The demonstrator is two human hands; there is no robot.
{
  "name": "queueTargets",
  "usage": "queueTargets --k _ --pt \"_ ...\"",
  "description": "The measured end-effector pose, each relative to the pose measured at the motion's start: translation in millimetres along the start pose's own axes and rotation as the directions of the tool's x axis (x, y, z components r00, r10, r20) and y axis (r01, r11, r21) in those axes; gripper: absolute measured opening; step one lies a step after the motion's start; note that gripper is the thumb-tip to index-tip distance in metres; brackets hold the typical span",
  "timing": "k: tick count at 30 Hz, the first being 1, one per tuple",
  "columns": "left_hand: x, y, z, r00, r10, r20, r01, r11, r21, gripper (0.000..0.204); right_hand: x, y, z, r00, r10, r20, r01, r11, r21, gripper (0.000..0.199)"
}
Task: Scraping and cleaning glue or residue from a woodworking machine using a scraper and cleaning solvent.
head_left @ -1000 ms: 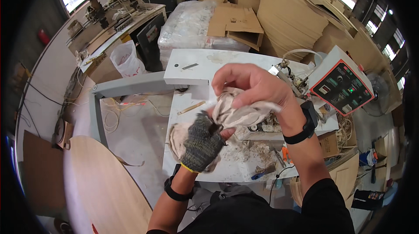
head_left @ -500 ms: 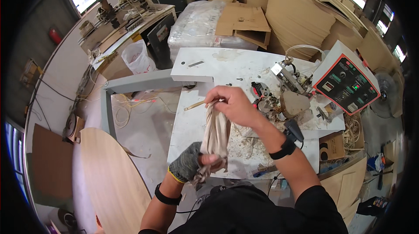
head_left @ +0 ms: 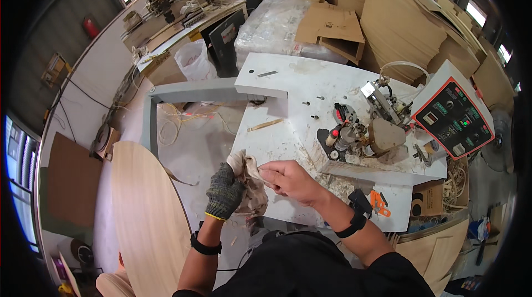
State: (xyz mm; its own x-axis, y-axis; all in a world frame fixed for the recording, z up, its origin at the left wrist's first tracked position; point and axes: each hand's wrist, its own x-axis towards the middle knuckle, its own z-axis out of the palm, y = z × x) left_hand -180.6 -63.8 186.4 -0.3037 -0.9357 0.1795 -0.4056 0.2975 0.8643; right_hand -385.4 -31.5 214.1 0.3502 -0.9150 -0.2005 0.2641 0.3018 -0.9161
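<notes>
A crumpled off-white rag (head_left: 252, 186) is stretched and bunched between my hands in front of my body. My left hand (head_left: 224, 190), in a grey knit glove with a yellow cuff edge, is closed around its upper left part. My bare right hand (head_left: 291, 179) pinches another part of the cloth, thumb on top. Beyond the hands, a thin flat strip (head_left: 265, 125), light brown like wood, lies on the white worktop (head_left: 260, 143). The lower folds of the rag hang above the near table edge.
On the right stand a small machine (head_left: 382, 131) and a tilted control box (head_left: 453, 111). An orange tool (head_left: 380, 203) lies near my right forearm. A curved wooden panel (head_left: 147, 219) rises at the left. Cardboard (head_left: 404, 31) and a wrapped stack (head_left: 271, 28) stand behind.
The thin strip has left my right hand and lies on the worktop. The rag, hanging long before, is bunched lower. My right hand has come down beside the left, and the view has shifted.
</notes>
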Motion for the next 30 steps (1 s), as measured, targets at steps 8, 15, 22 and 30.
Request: queueTargets --k 8,15,22,30 --pt "-28.7 27.5 4.6 0.825 -0.327 0.461 0.547 0.666 -0.507 0.030 22.4 -51.2 -25.3 0.955 -0.282 -0.095 0.253 0.938 -0.238 0.018" --pt "-30.6 28.8 7.6 0.843 -0.454 0.288 0.485 0.411 -0.772 0.033 14.4 -34.5 -30.4 0.966 -0.239 0.099 0.259 0.871 -0.418 0.043" --pt "-29.1 13.0 26.8 0.978 -0.193 -0.073 0.146 0.897 -0.417 0.029 7.0 9.6 2.7 0.958 -0.271 -0.095 0.141 0.732 -0.666 0.039" --pt "-14.7 17.3 13.5 0.975 0.041 -0.218 -0.032 0.998 0.046 0.031 5.3 8.8 -11.4 0.980 0.143 -0.140 -0.125 0.983 0.131 0.019"
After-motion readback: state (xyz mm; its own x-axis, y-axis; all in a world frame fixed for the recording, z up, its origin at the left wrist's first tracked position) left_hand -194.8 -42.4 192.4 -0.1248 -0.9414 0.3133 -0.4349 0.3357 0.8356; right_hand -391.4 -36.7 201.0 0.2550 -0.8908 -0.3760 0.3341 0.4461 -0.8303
